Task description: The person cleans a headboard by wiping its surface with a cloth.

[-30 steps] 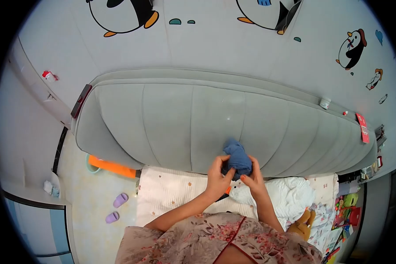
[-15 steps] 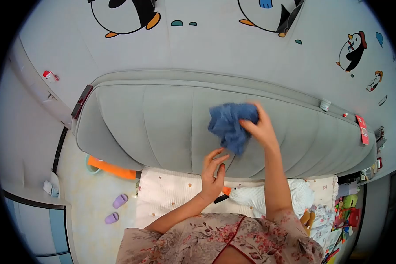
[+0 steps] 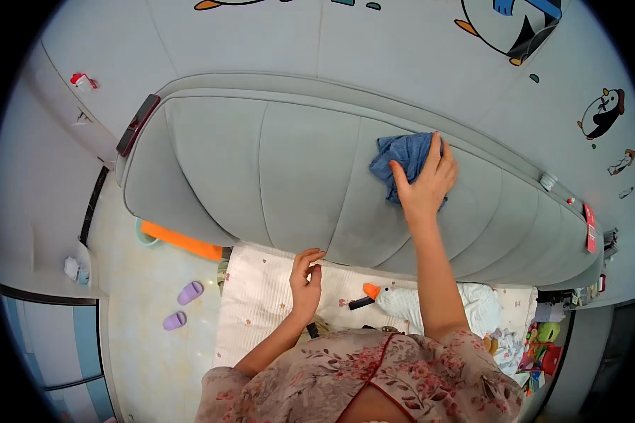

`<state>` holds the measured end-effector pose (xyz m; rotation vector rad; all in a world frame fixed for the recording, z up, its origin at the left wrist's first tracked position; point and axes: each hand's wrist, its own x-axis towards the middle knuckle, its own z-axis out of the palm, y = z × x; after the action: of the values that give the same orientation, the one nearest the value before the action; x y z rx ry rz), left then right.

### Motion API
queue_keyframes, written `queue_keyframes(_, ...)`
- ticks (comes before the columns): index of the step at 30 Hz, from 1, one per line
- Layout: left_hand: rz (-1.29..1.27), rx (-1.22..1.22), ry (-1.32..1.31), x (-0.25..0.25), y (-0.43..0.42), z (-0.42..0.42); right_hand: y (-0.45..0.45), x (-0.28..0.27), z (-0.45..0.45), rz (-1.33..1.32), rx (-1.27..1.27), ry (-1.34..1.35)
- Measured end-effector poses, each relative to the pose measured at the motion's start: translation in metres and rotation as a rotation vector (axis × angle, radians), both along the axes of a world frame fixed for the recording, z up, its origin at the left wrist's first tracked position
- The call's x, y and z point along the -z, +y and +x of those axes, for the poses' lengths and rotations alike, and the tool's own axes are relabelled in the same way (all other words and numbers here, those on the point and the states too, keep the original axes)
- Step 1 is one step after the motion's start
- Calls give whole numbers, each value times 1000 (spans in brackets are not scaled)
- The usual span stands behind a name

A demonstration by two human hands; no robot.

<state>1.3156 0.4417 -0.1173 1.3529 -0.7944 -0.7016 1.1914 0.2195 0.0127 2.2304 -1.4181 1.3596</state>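
Observation:
A crumpled blue cloth lies against the upper part of the padded grey headboard. My right hand grips the cloth and presses it to the padding, thumb on the near side and fingers over its right edge. Lower down, my left hand hovers near the headboard's bottom edge, above the cream quilted bed cover. Its fingers are loosely bent and hold nothing.
On the bed lies a white plush goose with an orange beak. A dark phone-like object rests on the headboard's left end, a red packet on its right. Purple slippers are on the floor, and toys at right.
The blue cloth, hanging loose in my right hand before, is now up against the headboard. My left hand has moved away from it, down and left. The camera view has shifted.

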Motion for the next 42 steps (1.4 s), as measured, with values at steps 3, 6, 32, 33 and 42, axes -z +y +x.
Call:
queue_keyframes(3,30,37,132,23,12,4,-7,8,24,-8,-154,-94)
queue_keyframes(6,60,78,169,20,19,4,-1,-3,92,-75,-373,-60)
queue_keyframes(32,276,460,461,40,7,-62,18,65,-126,-182,-153,-88)
queue_keyframes(33,302,437,475,46,12,-57,29,72,-106,-177,-205,-67)
queue_keyframes(42,96,213,363,49,5,31,76,58,67,-94,-841,164)
